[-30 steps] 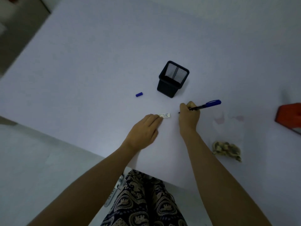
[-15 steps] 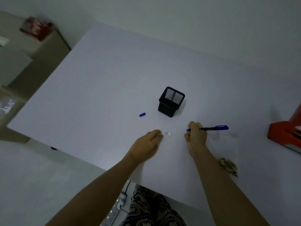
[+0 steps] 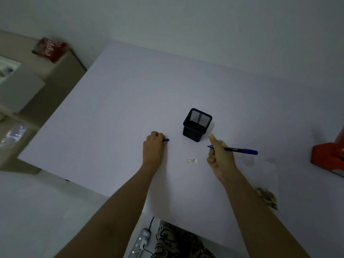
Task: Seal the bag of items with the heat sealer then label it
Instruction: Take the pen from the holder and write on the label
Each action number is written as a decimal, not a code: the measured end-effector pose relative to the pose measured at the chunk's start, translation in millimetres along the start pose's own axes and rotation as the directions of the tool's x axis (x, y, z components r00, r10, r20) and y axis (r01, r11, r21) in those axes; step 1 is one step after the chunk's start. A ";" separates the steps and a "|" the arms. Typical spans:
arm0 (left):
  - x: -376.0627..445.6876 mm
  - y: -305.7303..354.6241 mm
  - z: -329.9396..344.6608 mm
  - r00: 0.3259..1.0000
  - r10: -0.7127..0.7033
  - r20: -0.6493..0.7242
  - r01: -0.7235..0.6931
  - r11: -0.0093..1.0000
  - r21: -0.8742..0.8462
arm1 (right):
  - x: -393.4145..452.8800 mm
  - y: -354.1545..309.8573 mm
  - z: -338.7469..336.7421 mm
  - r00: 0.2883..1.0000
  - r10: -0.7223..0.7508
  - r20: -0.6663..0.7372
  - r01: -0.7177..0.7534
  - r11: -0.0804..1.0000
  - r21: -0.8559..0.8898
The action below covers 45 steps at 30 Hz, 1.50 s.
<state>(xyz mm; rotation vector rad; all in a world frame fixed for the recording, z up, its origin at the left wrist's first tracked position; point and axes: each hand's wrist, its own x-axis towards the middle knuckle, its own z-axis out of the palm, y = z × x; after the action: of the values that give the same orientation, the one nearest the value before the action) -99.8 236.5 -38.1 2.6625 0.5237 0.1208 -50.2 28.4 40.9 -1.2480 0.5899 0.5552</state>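
Head view, left hand (image 3: 154,148) pinching blue cap (image 3: 166,140), right hand (image 3: 220,155) gripping pen (image 3: 240,150) (slim, blue)

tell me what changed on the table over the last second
The left hand let go of the label and moved left and away to grip the blue pen cap. The right hand lifted the pen off the label and turned palm-up. The black mesh holder stayed put.
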 end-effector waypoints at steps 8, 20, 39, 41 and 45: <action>-21.1 58.0 -69.3 0.999 -0.046 0.002 0.037 0.792 -0.610 | -42.9 -44.1 18.5 0.954 0.010 0.301 -0.035 0.996 0.076; -10.4 112.0 -188.6 0.983 0.141 -0.117 -0.182 0.681 -0.709 | -107.6 -112.0 71.1 0.891 -0.198 0.408 0.181 0.980 0.082; -5.5 136.4 -208.8 0.968 0.212 -0.131 -0.245 0.704 -0.667 | -106.1 -122.3 64.9 0.853 -0.361 0.376 0.385 0.923 0.012; -4.8 141.2 -206.9 0.964 0.222 -0.144 -0.261 0.707 -0.657 | -104.3 -121.9 63.9 0.855 -0.353 0.379 0.367 0.929 0.037; -1.3 141.4 -206.4 0.964 0.241 -0.108 -0.252 0.714 -0.653 | -102.9 -120.9 62.4 0.879 -0.325 0.348 0.375 0.923 -0.085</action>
<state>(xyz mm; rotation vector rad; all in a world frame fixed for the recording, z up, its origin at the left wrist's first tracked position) -86.2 197.3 208.6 2.0010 0.0789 0.3399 -36.5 54.7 208.9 -1.3308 0.0341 0.4907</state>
